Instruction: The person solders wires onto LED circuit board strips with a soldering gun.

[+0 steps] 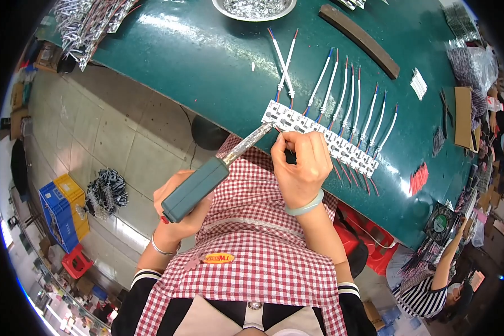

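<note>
L hand (191, 222) tight round grn soldering iron (199, 187), R hand (302, 171) w/ wire (278, 129) in pinch @ PCBs (347, 150).

The head view looks from the person's own head, facing steeply down over the checked apron (257, 274) to the left hand (189, 223) and the right hand (303, 165), which are quite near and about central. The green table (190, 61) spreads beyond them, slanting, and the floor (117, 123) lies farther below, leftward. The wide lens bends the surroundings toward a dark, round rim
</note>
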`<state>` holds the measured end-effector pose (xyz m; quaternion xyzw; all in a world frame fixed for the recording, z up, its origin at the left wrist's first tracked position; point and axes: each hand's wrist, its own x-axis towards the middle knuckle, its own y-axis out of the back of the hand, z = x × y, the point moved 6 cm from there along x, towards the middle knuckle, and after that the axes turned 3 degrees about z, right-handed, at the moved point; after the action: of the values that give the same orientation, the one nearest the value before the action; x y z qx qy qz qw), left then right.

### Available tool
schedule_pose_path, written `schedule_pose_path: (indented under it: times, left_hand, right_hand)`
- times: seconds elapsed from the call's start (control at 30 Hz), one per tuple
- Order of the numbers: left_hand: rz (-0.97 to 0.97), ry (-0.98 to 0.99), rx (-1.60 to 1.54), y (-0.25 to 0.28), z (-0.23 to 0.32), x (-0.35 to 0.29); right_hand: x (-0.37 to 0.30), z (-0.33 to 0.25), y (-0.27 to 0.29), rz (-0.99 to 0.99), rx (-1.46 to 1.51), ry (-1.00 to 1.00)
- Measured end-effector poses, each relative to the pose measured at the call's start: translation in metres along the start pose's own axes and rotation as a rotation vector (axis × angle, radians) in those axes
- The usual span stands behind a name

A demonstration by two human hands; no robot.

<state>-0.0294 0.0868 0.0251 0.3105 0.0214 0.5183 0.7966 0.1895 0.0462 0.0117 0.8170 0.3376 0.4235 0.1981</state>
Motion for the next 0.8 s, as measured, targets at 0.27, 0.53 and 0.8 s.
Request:
schedule_pose_path:
  times: [0.27,0.53,0.8]
  left_hand:
    - [-0.019,0.019,0.026,0.001,-0.001,-0.002]
    - [-0.033,0.011,0.051,0.0,0.001,0.001]
    - [0.022,0.097,0.003,0.006,-0.012,-0.018]
  right_hand:
    - [-0.003,-0.002,-0.001,-0.012,0.02,-0.024]
    - [0.0,0.0,0.002,-0.024,-0.006,-0.016]
    - [0.0,0.004,-0.001,-0.006,0.039,-0.014]
